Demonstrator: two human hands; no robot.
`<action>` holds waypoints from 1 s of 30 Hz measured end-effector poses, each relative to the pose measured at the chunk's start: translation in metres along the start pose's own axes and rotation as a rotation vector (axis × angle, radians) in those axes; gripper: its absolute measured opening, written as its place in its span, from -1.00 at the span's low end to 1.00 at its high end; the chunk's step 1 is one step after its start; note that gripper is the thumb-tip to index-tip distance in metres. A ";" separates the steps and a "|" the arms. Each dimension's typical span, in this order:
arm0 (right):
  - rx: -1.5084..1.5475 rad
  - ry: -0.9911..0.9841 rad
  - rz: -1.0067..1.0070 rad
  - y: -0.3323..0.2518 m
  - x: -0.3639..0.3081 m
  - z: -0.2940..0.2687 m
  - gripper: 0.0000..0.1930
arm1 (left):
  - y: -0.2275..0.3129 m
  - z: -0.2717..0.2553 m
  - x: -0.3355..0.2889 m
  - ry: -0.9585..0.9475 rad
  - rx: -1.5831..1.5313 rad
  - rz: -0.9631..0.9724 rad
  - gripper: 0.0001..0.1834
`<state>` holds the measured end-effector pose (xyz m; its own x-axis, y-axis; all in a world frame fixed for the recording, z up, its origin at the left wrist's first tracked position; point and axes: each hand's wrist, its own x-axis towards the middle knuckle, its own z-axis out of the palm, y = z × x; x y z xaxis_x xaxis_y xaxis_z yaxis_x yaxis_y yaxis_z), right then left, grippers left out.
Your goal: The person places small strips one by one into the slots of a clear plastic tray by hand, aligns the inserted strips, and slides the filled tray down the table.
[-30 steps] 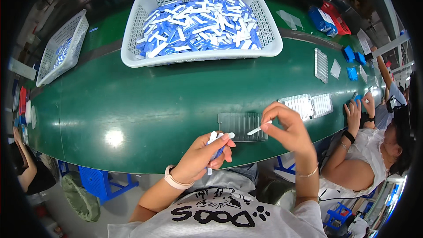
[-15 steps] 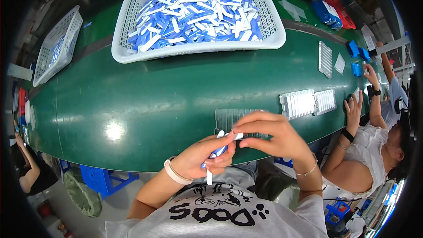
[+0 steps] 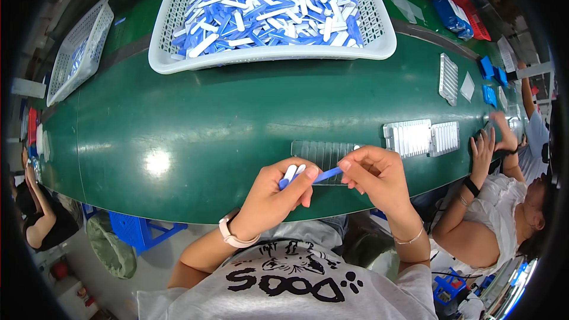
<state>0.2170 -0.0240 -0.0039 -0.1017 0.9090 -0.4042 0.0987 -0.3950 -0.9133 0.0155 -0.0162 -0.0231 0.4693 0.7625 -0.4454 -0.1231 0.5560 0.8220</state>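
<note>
My left hand [image 3: 278, 192] is closed round several small blue-and-white plastic sticks [image 3: 290, 173], their white rounded ends poking up between thumb and fingers. From that bunch a blue stick [image 3: 329, 174] slants up to the right. Its far end is pinched between the thumb and fingers of my right hand [image 3: 377, 179]. Just behind both hands, a clear ribbed plastic tray [image 3: 320, 151] lies on the green table, partly covered by them; a small white tip shows at its right end. The exact kind of the sticks cannot be made out.
A large grey perforated basket [image 3: 272, 53], heaped with such sticks, stands at the back. Another basket [image 3: 101, 44] is at far left. Filled trays [image 3: 409, 137] lie to the right, near a co-worker's hands [image 3: 483, 148]. An upright ribbed tray [image 3: 448, 80] lies beyond.
My right hand has come down and now pinches a blue stick's end. My left hand has turned, so the sticks point up. The co-worker's farther hand has moved down.
</note>
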 end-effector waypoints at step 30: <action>-0.880 0.003 -1.168 0.019 -0.007 0.024 -0.74 | -0.004 0.002 0.028 -0.127 -1.260 -0.237 -0.67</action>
<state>0.1958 -0.0416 -0.0197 -0.5443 0.6496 0.5308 0.5237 0.7574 -0.3899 0.0312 0.0019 -0.0381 0.6641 0.6044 -0.4401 -0.7294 0.6531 -0.2038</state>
